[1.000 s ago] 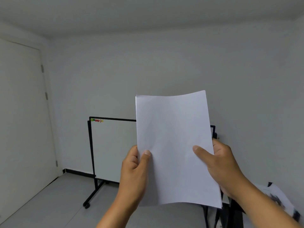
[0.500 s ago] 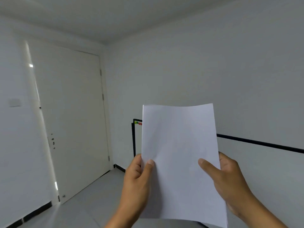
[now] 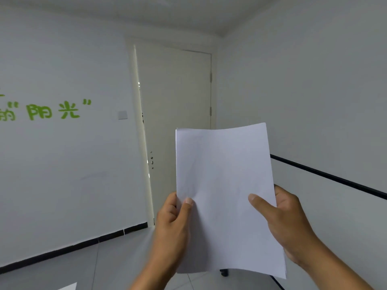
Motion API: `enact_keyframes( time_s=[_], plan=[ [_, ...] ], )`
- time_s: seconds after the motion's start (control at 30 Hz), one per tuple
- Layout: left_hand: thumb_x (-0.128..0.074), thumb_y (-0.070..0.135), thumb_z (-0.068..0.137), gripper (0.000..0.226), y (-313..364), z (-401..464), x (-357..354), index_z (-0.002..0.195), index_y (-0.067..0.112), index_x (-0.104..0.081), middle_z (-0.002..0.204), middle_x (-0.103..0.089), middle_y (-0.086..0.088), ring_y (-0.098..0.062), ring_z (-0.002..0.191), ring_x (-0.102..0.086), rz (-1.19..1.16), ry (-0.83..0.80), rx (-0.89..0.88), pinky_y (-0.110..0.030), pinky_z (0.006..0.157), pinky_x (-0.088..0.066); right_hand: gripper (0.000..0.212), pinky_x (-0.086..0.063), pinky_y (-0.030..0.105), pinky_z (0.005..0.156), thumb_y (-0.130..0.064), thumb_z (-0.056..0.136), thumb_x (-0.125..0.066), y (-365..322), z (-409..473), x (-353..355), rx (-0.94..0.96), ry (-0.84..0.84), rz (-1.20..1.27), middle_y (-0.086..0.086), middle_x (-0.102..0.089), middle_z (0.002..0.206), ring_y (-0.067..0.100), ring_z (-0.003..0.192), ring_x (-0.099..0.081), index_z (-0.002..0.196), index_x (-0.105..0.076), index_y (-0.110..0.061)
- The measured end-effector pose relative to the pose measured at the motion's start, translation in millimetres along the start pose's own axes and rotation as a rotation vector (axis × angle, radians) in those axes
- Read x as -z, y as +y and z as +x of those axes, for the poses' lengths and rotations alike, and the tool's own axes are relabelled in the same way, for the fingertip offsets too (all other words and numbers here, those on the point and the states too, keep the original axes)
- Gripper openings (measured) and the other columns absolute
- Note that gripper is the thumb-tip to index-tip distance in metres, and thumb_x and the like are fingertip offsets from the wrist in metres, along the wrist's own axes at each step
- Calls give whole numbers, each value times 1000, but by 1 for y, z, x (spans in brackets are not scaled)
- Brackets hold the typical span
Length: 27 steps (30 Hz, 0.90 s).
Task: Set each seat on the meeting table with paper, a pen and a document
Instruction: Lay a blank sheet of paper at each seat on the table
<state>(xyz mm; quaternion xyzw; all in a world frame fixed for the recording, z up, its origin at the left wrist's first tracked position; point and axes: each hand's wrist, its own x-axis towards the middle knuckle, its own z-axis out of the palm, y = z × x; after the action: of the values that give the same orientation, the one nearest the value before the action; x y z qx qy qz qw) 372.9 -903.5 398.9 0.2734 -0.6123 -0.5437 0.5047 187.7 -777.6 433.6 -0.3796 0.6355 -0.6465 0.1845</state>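
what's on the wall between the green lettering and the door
In the head view, a small pale wall switch sits between the green lettering and the door; otherwise bare wall.

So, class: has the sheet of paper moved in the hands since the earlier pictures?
No. The paper sits as before between the left hand and right hand; only the view swung left, toward the door.
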Motion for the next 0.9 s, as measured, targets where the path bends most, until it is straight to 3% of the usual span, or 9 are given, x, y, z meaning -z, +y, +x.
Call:
enact_keyframes(
  time_s=[0.2, 0.5, 0.67, 0.83, 0.9],
  plan=[
    [-58, 15, 111, 17, -51, 121, 18, 101, 14, -73, 94, -82, 3, -8, 82, -74, -27, 101, -18, -18, 69, -54, 18, -60, 53, 100, -19, 103, -67, 23, 124, -66, 12, -66, -40, -9, -82, 110, 16, 103, -79, 115, -78, -26],
    [-57, 14, 112, 18, -70, 269, 76, 102, 15, -72, 94, -81, 5, -8, 84, -75, 10, 190, -60, -18, 70, -55, 15, -59, 55, 101, -21, 102, -69, 33, 273, -179, 60, -146, -23, -11, -82, 106, 14, 99, -79, 111, -78, -28],
    [-57, 18, 112, 16, -99, 340, 136, 105, 14, -72, 100, -82, -2, -25, 96, -78, 76, 316, -43, -43, 86, -62, 16, -57, 54, 104, -21, 102, -68, 54, 350, -274, 70, -298, 39, -13, -82, 110, 13, 104, -78, 113, -78, -29],
    [-60, 20, 110, 19, -146, 426, 191, 97, 9, -68, 95, -76, -16, -18, 82, -70, 167, 461, -22, -33, 75, -56, 18, -56, 48, 104, -17, 101, -69, 96, 440, -371, 89, -444, 89, -17, -81, 110, 5, 103, -76, 112, -77, -28],
    [-60, 22, 111, 19, -157, 453, 206, 98, 12, -69, 95, -77, -13, -14, 81, -69, 225, 474, -24, -28, 71, -55, 15, -58, 51, 101, -18, 100, -70, 112, 474, -399, 96, -461, 89, -15, -82, 107, 9, 99, -77, 109, -78, -28]
  ],
)
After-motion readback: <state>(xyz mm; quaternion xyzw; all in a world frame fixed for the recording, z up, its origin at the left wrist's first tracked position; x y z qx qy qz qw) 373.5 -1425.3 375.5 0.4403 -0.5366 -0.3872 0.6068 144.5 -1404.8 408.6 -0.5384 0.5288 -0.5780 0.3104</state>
